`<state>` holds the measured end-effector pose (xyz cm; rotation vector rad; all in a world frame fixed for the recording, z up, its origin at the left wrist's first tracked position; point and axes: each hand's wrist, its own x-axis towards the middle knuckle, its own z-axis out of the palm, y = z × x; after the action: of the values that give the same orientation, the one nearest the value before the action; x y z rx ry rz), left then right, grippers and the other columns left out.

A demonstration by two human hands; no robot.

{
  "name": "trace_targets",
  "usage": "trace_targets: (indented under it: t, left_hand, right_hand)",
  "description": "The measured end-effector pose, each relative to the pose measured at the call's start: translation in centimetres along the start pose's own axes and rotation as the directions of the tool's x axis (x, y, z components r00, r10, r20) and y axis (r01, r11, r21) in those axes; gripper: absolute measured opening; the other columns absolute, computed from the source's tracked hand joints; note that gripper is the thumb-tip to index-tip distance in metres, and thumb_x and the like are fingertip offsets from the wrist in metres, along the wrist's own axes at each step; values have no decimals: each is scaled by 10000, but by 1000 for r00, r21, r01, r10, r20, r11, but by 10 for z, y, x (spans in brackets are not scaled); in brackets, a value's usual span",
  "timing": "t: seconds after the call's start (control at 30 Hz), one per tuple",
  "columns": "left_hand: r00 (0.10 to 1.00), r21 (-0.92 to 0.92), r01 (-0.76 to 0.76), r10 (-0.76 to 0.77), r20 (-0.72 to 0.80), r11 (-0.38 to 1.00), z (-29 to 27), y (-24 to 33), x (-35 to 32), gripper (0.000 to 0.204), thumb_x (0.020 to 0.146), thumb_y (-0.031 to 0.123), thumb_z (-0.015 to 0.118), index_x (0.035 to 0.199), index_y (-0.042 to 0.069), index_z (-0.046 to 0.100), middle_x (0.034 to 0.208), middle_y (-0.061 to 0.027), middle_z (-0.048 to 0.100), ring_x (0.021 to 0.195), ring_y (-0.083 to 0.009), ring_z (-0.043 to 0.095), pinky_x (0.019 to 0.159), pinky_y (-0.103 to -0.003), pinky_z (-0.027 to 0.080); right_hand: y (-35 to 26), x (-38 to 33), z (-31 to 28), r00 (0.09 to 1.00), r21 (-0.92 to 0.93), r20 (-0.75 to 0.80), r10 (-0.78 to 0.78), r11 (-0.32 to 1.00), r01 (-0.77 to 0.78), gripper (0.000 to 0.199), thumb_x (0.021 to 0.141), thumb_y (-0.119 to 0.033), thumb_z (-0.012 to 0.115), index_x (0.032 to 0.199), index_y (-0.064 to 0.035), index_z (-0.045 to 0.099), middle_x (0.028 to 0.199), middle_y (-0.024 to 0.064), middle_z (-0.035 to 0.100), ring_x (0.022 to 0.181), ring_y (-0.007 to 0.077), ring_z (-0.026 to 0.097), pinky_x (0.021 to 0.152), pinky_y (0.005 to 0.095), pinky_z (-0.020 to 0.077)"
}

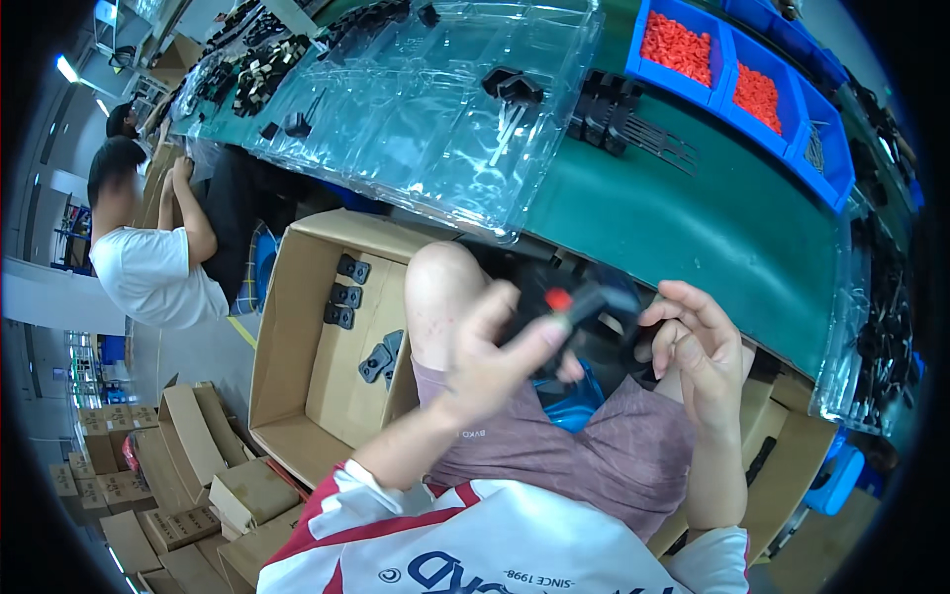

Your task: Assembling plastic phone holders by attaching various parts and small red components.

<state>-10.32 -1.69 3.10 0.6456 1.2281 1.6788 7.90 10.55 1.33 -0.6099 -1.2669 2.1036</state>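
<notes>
Above my lap, my left hand (495,351) is closed on a black plastic part (604,297) with a small red piece (559,298) on it. Both the hand and the part are smeared by motion, so the part's exact kind is unclear. My right hand (701,348) has its fingers curled in a pinch at the dark, rounded right end of the same part. Beyond my hands, on the green work table (693,223), lies a row of black parts (606,111) with thin metal rods sticking out.
Blue bins (720,69) of red pieces stand at the far right. Clear plastic trays (426,129) with black parts cover the table's left. An open carton (327,386) with black pieces stands left of my knee, another carton (792,455) at right. A seated person (158,267) works at far left.
</notes>
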Motion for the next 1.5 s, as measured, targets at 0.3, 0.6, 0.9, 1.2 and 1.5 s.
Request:
trace_targets:
  t: [0.3, 0.6, 0.9, 1.2, 1.5]
  left_hand:
    - [907, 218, -359, 394, -146, 907, -42, 75, 150, 323, 901, 133, 543, 1139, -68, 456, 965, -196, 619, 756, -247, 665, 593, -297, 567]
    - [876, 212, -430, 462, -135, 877, -36, 71, 157, 314, 911, 115, 539, 1142, -75, 445, 993, -216, 605, 852, -292, 660, 657, -305, 579]
    - [998, -62, -32, 35, 51, 998, 40, 32, 14, 331, 895, 52, 482, 1198, -46, 392, 992, -255, 589, 741, -335, 674, 562, -321, 583]
    - [966, -189, 225, -194, 172, 956, 17, -17, -9, 281, 884, 29, 510, 1136, -71, 435, 966, -262, 597, 728, -326, 678, 588, -327, 589]
    - [857, -164, 410, -318, 405, 897, 5, -28, -23, 142, 877, -22, 523, 1013, -55, 499, 830, -142, 623, 646, -224, 677, 581, -236, 559]
  right_hand:
    - [20, -14, -16, 999, -4, -25, 44, 999, -44, 416, 825, -64, 632, 1211, 38, 517, 969, 164, 631, 659, 94, 521, 571, 181, 441]
    - [15, -27, -12, 999, 30, -36, 35, 999, -34, 359, 833, -32, 603, 1180, 32, 536, 958, 159, 637, 683, 99, 533, 586, 178, 439]
    - [11, -5, 28, 975, 135, -126, -183, 971, 199, 343, 818, -43, 620, 1135, 23, 507, 908, 128, 612, 686, 126, 543, 634, 215, 461]
    - [-2, -8, -11, 931, -178, -297, -213, 970, 166, 310, 844, -64, 562, 1130, 19, 478, 954, 159, 577, 748, 201, 608, 695, 283, 499]
    - [-19, 9, -5, 989, 17, -111, -100, 995, 103, 253, 891, -125, 512, 1087, 27, 559, 885, 142, 631, 682, 189, 620, 648, 278, 526]
